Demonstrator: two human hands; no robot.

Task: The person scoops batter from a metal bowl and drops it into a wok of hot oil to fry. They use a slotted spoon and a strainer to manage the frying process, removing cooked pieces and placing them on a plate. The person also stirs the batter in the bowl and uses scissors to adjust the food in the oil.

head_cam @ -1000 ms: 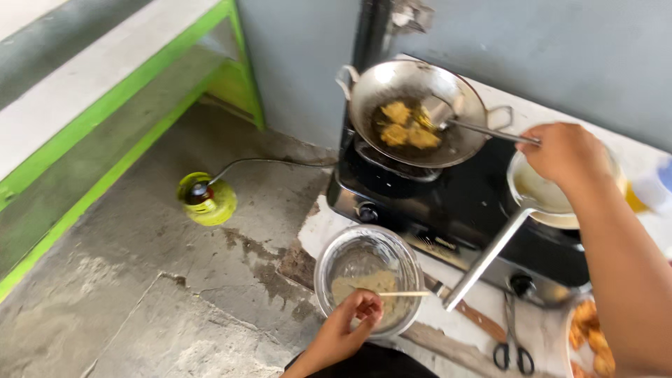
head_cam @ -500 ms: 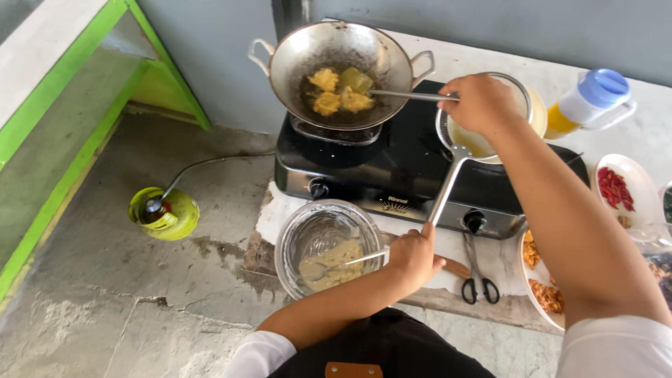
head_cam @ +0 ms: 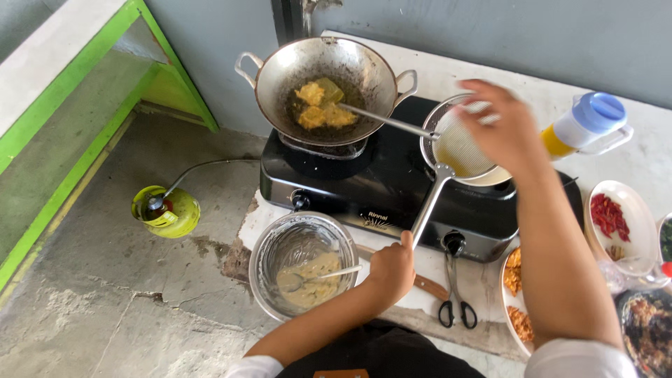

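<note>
1. Gripping a spoon handle, the left hand rests at the rim of a steel mixing bowl, so the spoon's tip sits in pale batter.
2. Over a mesh strainer, the right hand hovers with fingers curled; whether it grasps anything cannot be told.
3. Beyond them, a wok sits on the black gas stove, where golden fritters fry in dark oil under a long-handled skimmer.
</note>
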